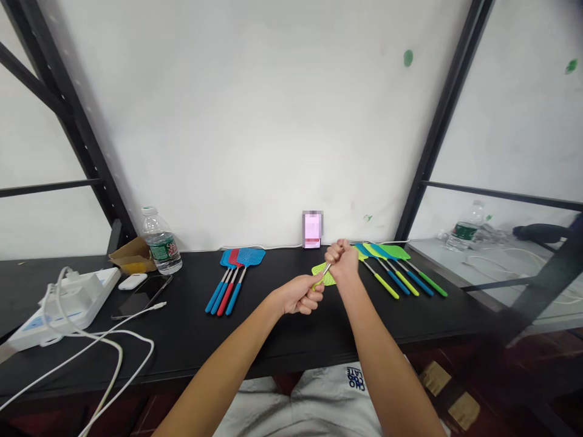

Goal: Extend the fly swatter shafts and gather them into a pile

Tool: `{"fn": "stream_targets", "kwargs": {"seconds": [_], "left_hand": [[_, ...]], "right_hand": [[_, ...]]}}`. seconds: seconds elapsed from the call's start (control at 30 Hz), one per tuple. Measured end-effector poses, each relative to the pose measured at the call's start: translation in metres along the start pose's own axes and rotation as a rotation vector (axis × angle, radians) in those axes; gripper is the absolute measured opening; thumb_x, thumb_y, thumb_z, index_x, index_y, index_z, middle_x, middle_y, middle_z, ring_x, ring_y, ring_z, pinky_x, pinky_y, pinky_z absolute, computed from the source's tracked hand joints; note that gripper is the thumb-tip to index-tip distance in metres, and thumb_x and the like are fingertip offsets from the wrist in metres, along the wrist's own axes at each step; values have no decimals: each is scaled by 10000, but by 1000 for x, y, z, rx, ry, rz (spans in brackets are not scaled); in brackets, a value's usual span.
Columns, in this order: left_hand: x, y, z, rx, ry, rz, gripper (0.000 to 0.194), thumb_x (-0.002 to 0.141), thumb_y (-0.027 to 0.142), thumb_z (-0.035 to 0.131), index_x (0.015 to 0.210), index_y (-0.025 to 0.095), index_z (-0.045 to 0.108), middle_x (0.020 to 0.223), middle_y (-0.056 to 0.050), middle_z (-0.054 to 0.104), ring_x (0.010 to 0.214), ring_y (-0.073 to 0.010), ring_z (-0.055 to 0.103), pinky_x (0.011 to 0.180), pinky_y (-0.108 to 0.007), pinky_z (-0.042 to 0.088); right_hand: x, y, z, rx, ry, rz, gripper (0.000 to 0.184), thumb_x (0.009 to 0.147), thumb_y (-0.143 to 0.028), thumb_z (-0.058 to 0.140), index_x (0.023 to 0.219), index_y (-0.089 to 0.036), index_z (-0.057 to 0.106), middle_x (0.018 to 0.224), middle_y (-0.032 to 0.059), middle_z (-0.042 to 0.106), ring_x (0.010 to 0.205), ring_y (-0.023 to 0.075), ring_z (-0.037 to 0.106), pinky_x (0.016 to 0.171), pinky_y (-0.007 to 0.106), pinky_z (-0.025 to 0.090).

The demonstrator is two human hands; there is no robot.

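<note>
My left hand [298, 294] is shut around the yellow-green handle end of a lime green plastic fly swatter [323, 276], whose thin metal shaft shows between my hands. My right hand [341, 260] is a closed fist on the upper shaft, just above the swatter's mesh head. To the right lie several swatters [380, 250] with green and blue heads and handles, side by side. To the left lie several more [241, 258] with blue and red heads and handles.
A black table [296, 340] runs along a white wall. At its left are a water bottle [161, 243], cardboard [132, 256], a white power strip [68, 306], an earbud case [132, 281], a phone [141, 297] and white cables [121, 358]. A pink-lit box [312, 230] stands against the wall.
</note>
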State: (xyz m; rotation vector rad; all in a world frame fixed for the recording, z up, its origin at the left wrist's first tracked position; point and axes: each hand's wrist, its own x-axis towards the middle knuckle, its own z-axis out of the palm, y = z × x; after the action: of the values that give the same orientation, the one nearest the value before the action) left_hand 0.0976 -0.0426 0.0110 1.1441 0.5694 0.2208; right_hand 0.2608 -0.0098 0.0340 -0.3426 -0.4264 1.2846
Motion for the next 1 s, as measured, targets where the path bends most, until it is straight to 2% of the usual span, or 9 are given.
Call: {"fn": "stream_targets", "kwargs": {"seconds": [0.1, 0.2, 0.37, 0.47, 0.53, 0.63, 0.73, 0.87, 1.0], "left_hand": [[-6, -4, -3, 77, 50, 26, 483, 811, 642, 490, 679, 212, 316, 517, 106, 158, 379, -29, 66, 357, -172, 31], [-6, -6, -6, 119, 220, 173, 478, 782, 614, 551, 679, 218, 303, 511, 115, 183, 376, -24, 92, 364, -167, 54], [4, -7, -9, 391, 576, 369, 427, 742, 592, 587, 743, 208, 399, 503, 105, 332, 374, -39, 248, 385, -177, 178], [7, -11, -14, 663, 659, 429, 370, 728, 524, 606, 700, 177, 478, 524, 66, 441, 447, -65, 378, 451, -197, 275], [8, -12, -18, 789, 679, 448, 342, 729, 467, 600, 622, 168, 474, 528, 56, 447, 496, -77, 407, 491, -205, 291], [8, -12, -24, 914, 739, 436, 297, 758, 388, 552, 577, 167, 472, 535, 47, 451, 524, -89, 430, 507, -213, 286], [5, -10, -31, 1026, 913, 361, 240, 782, 342, 510, 619, 167, 531, 591, 12, 532, 579, -121, 509, 527, -225, 317], [-1, -8, -39, 1222, 1114, 142, 239, 799, 349, 493, 715, 163, 617, 744, -75, 642, 722, -195, 612, 609, -260, 404], [-1, -9, -38, 1362, 1149, -52, 263, 797, 354, 504, 852, 160, 672, 914, -133, 674, 874, -261, 644, 718, -307, 466]], "right_hand": [[11, -18, -14, 40, 116, -86, 334, 979, -264, 259, 652, -204, 287, 495, -93, 118, 372, 71, 96, 336, 198, 130], [15, -17, -19, 3, 148, -69, 314, 970, -252, 271, 660, -205, 295, 494, -94, 141, 366, 69, 116, 336, 195, 146], [8, 22, -6, -70, 64, 18, 245, 927, -207, 365, 682, -199, 367, 488, -93, 218, 365, 61, 170, 349, 186, 195], [2, 43, -2, -162, 15, 54, 206, 886, -188, 417, 682, -196, 394, 481, -88, 265, 373, 57, 223, 372, 182, 232], [-1, 52, -4, -262, -14, 58, 177, 861, -221, 455, 689, -195, 418, 482, -83, 306, 384, 60, 279, 398, 190, 282], [-2, 57, -10, -596, -44, 12, 135, 816, -290, 505, 727, -188, 497, 526, -41, 454, 453, 98, 448, 467, 230, 382], [3, 54, -16, -1115, -69, -126, 191, 810, -337, 487, 773, -176, 585, 685, 31, 614, 624, 157, 584, 596, 272, 442], [13, 41, -22, -1723, -36, -351, 232, 853, -332, 426, 792, -189, 598, 835, 66, 641, 851, 202, 588, 788, 305, 414], [21, 34, -32, -2109, 97, -407, 256, 867, -369, 458, 910, -161, 600, 1026, 147, 588, 1027, 270, 520, 883, 373, 361]]}}
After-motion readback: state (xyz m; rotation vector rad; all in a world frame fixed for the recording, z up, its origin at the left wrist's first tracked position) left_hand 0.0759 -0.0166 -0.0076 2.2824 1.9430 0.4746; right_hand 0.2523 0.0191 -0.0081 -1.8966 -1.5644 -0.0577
